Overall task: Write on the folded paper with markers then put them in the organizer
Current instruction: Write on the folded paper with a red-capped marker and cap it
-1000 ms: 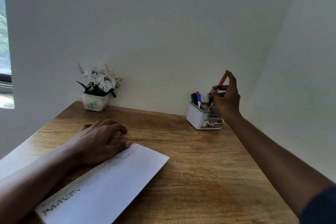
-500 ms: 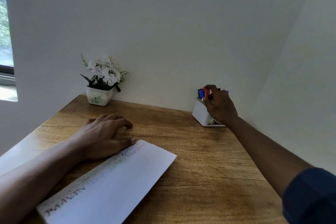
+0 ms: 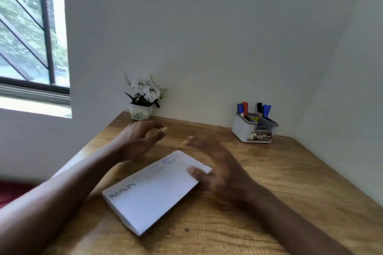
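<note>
Loosely released fingers (image 3: 163, 130) of left hand (image 3: 141, 141) and right hand (image 3: 219, 174) flank flat folded paper (image 3: 149, 192).

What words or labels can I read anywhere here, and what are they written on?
Nothing here can be read with certainty.
Folded paper, near left corner: a dark handwritten word, too blurred to read.
Folded paper, far edge: faint green and blue handwriting, too blurred to read.
Organizer: a small yellow label inside, print too small to read.
Flower pot: a green mark, which looks like a drawing rather than letters.
</note>
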